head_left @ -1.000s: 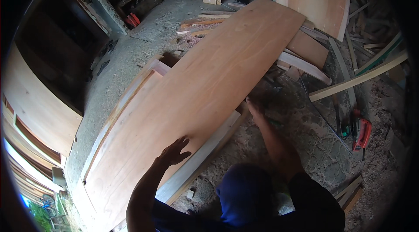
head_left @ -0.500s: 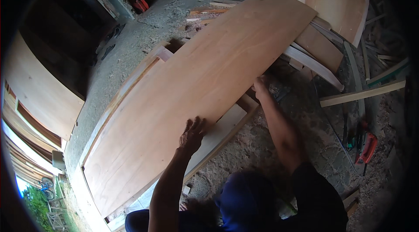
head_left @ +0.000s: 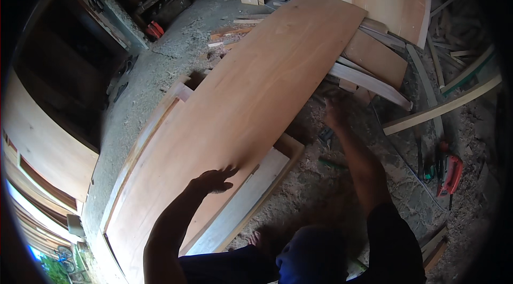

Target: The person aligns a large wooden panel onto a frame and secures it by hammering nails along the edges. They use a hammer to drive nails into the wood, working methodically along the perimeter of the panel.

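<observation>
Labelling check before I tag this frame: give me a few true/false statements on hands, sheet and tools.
1. The left hand lies spread on the plywood sheet. True.
2. The right hand grips the red tool. False: it is down by the sheet's right edge; the tool lies apart on the floor.
3. The sheet stands upright against a wall. False: it lies across a frame.
4. Sawdust covers the floor. True.

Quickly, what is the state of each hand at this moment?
Left hand: open, fingers spread, flat on the large plywood sheet.
Right hand: low beside the sheet's edge; blurred and shadowed, so open or closed cannot be told.
</observation>
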### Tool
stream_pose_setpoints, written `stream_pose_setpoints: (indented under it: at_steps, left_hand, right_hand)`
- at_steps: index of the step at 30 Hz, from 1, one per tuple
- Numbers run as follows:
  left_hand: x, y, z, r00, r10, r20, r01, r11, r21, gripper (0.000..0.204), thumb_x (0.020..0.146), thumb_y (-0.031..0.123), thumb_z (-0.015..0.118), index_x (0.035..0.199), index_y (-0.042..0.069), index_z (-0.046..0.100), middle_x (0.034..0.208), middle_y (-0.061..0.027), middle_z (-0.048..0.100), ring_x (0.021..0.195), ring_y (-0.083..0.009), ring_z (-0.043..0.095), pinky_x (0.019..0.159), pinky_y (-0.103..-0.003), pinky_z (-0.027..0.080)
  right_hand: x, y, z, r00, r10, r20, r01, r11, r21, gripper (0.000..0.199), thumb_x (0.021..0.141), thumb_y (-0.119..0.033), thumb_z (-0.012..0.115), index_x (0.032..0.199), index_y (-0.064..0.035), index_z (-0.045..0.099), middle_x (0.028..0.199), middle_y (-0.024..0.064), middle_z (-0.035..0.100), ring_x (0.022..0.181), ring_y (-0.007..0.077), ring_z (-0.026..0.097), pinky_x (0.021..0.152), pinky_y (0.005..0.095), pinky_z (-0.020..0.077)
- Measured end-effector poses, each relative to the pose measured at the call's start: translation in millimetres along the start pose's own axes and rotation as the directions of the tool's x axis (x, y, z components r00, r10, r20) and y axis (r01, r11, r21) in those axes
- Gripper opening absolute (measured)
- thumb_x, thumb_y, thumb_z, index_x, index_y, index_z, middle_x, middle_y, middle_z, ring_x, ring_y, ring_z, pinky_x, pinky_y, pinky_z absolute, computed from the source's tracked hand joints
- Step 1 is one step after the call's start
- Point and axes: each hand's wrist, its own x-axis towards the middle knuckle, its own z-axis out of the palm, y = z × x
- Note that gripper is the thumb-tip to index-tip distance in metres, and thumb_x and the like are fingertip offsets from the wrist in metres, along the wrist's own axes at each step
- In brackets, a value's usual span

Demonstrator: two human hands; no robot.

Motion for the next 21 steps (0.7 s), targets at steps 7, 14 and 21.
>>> stream_pose_setpoints:
  at_steps: [7, 14, 21]
  left_hand:
    - [0, -1, -13, 0.993, 0.06, 0.102, -0.065, 0.997, 0.049, 0.076, 0.101, 0.04, 0.051, 0.161, 0.026, 0.006, 0.167, -0.0144, 0.009, 0.148, -0.0374, 0.03, 0.119, -0.047, 0.032]
    - [5, 12, 0, 0.998, 0.053, 0.022, -0.054, 0.996, 0.073, 0.077, 0.099, 0.042, 0.054, 0.161, 0.025, 0.01, 0.166, -0.0129, 0.014, 0.148, -0.0368, 0.029, 0.118, -0.051, 0.033]
    - [-5, 7, -17, 0.991, -0.029, -0.132, 0.014, 0.993, -0.114, 0.063, 0.099, 0.045, 0.054, 0.154, 0.022, 0.035, 0.151, -0.0155, 0.046, 0.134, -0.0322, 0.051, 0.11, -0.046, 0.042]
  right_hand:
    - [21, -5, -2, 0.993, -0.083, 0.083, 0.102, 0.96, -0.261, 0.046, 0.084, -0.01, 0.061, 0.13, -0.0107, 0.057, 0.13, 0.0217, 0.057, 0.127, 0.038, 0.05, 0.105, 0.0538, 0.0395]
    - [-34, 2, -21, 0.949, -0.31, 0.052, 0.314, 0.923, -0.221, 0.052, 0.083, -0.012, 0.066, 0.134, -0.0168, 0.059, 0.105, 0.019, 0.06, 0.102, 0.0374, 0.06, 0.09, 0.0531, 0.0438]
    - [-162, -3, -128, 0.904, -0.419, -0.084, 0.394, 0.893, -0.217, 0.054, 0.081, -0.006, 0.066, 0.133, -0.0164, 0.062, 0.096, 0.0179, 0.06, 0.096, 0.0389, 0.06, 0.085, 0.0531, 0.0434]
